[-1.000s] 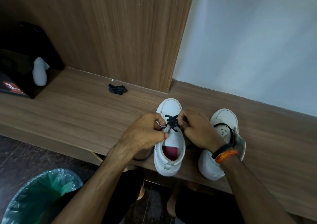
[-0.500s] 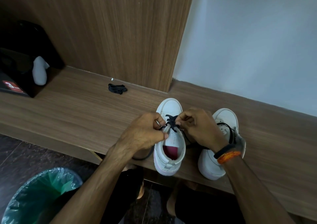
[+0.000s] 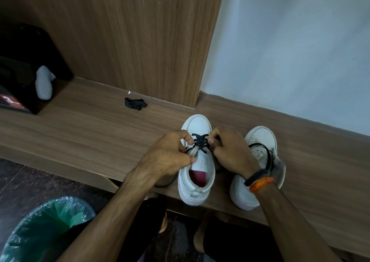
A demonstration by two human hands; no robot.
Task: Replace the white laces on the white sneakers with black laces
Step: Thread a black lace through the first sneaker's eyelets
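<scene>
Your left hand (image 3: 166,157) curls at the left side of the near sneaker (image 3: 197,161), its fingers (image 3: 185,141) bent and pinching the black lace (image 3: 199,142) where it crosses the eyelets. Your right hand (image 3: 230,151) is on the other side of the same lacing, its fingers (image 3: 213,137) curled and pinching the lace too. The lace is threaded in a few crossings over the front of the tongue; its loose length runs out under your right hand and loops over the second sneaker (image 3: 260,139), which stands just beside the first on the desk (image 3: 90,133). Another stretch of lace shows under your left wrist at the desk edge. A black band (image 3: 256,176) and an orange thread (image 3: 261,183) circle your right wrist. A small black bundle (image 3: 135,103) lies well apart near the wood panel (image 3: 140,37). A dark box (image 3: 18,93) sits at far left, a lined bin (image 3: 46,231) on the floor below.
</scene>
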